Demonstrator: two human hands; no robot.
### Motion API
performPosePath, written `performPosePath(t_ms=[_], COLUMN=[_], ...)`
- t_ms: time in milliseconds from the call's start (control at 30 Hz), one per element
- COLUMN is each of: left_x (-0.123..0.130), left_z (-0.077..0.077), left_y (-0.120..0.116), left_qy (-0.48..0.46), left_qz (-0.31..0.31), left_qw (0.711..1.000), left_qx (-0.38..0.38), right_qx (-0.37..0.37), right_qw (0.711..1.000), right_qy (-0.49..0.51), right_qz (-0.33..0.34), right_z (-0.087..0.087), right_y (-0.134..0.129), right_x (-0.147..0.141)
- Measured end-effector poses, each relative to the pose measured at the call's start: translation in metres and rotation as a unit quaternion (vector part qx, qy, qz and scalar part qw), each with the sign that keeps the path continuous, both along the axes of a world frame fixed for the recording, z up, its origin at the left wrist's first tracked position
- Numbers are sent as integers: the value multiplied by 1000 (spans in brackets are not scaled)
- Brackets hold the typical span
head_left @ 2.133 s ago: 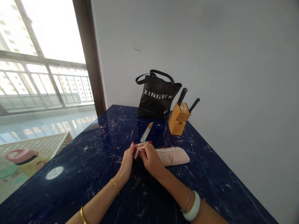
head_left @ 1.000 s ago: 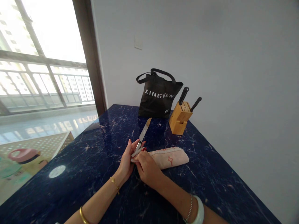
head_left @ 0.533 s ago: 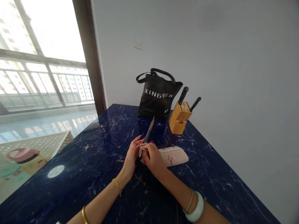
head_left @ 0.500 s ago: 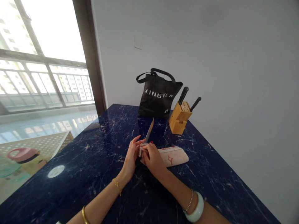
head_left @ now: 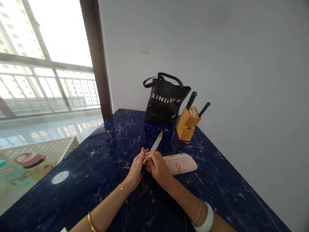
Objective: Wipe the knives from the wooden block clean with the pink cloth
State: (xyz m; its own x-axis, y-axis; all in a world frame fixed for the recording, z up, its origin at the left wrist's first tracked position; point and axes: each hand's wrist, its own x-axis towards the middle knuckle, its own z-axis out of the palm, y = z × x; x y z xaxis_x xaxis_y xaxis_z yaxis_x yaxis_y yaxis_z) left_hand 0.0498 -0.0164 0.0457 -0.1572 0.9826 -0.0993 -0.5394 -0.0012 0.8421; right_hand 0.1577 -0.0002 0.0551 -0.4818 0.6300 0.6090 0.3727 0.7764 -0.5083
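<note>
A kitchen knife (head_left: 156, 143) points away from me, its blade tilted to the right and its dark handle low between my hands. My left hand (head_left: 135, 168) is closed around the handle from the left side. My right hand (head_left: 159, 167) pinches a whitish, red-marked bit of cloth against the knife where blade and handle meet. A pale pink cloth (head_left: 184, 163) with red star-like outlines lies folded on the table just beyond that hand. The pinched bit looks like its end, though my fingers hide the join.
The dark blue marbled table (head_left: 116, 135) holds a black tote bag (head_left: 163, 111) against the wall. Right of the bag stands a wooden knife block (head_left: 187, 127) with two black-handled knives. A white disc (head_left: 60, 177) is at left, near a perforated basket (head_left: 65, 146) with bottles.
The blade has tipped lower and to the right, showing more of its flat side. My hands stay together at the knife's base. The whole view has shifted slightly.
</note>
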Motion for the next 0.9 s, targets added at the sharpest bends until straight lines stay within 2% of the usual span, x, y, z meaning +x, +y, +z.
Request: performPosePath(t_ms=[233,633,900], left_x=[2,-1,5], left_z=[6,10,8], left_y=[-3,-4,-4], left_qy=[5,-24,-16], left_qz=[13,-48,-29], left_qw=[999,999,997], left_qx=[-44,11,73], right_qx=[13,34,2], right_qw=[999,999,998], right_qy=[-28,-21,41], right_qz=[11,9,-40], right_z=[-3,0,9], right_y=[1,-1,5], right_x=[-1,-2,2])
